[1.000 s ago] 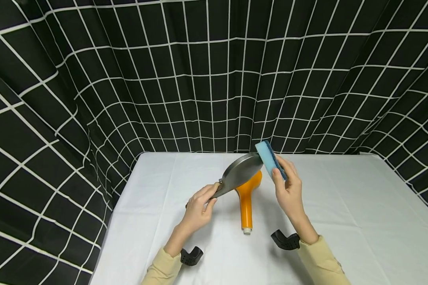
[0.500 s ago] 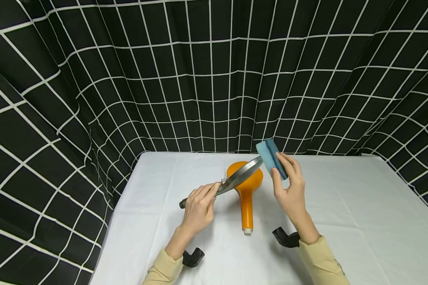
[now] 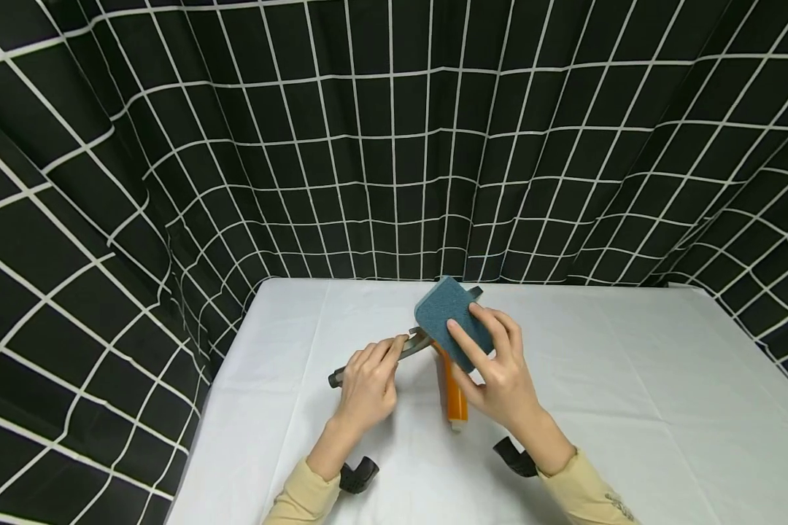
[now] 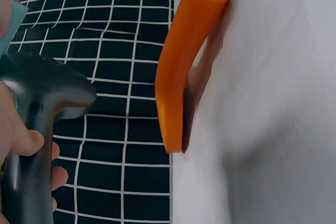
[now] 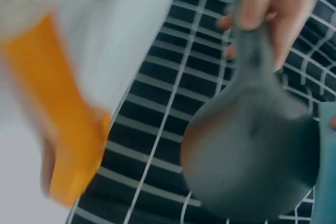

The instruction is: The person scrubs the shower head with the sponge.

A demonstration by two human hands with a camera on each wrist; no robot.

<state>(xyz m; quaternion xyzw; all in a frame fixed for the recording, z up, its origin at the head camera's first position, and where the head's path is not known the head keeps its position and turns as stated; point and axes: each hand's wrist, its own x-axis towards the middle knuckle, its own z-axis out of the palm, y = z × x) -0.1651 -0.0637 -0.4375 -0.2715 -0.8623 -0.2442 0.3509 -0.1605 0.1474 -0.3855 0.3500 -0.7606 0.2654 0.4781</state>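
My left hand (image 3: pixel 368 379) grips the handle of a grey shower head (image 5: pixel 247 150), raised above the white table and tilted. Its dark handle end sticks out to the left. In my right hand (image 3: pixel 499 372) is a sponge (image 3: pixel 443 317) with a dark blue scouring side and a light blue foam side, held between fingers and thumb. The foam faces the shower head, and the sponge hides most of the head in the head view. At the right edge of the right wrist view they appear to touch. Below, an orange shower head (image 3: pixel 456 397) with a white connector lies on the table.
A white cloth covers the table (image 3: pixel 604 379). Behind and beside it hangs a black curtain (image 3: pixel 368 168) with a white grid. Black wrist mounts (image 3: pixel 359 475) sit at both wrists.
My right hand has swung the sponge left across the grey shower head, turning its scouring side upward. The left hand has tilted the shower head more edge-on and otherwise barely moved.
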